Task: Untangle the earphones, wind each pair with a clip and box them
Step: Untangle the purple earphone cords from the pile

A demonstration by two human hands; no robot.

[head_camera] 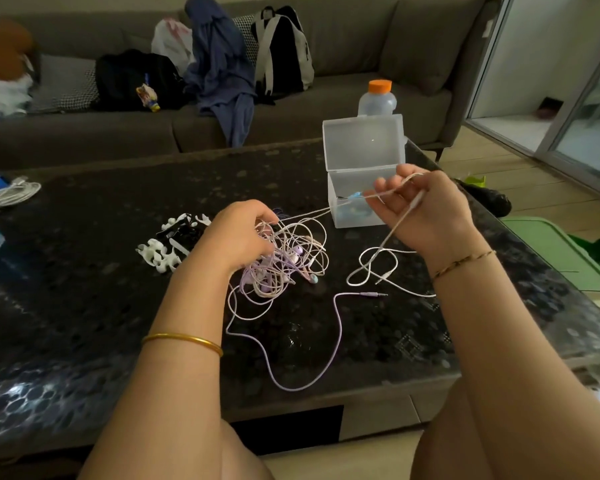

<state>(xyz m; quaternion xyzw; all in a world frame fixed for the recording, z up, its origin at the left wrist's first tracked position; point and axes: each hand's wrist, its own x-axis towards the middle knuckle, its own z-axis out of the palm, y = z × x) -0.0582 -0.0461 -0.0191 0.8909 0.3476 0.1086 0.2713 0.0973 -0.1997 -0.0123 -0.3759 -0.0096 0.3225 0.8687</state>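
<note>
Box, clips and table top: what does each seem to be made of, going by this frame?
Box: translucent frosted plastic, since its contents show dimly through the wall. Clips: white and black, matte, probably soft plastic or silicone; the look leaves it open. Table top: dark mottled stone or a stone-look surface, glossy, with light reflections near the front edge.

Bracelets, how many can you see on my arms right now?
2: a gold bangle on the left forearm and a thin bracelet on the right wrist. Any higher up the arms would be out of view.
</note>
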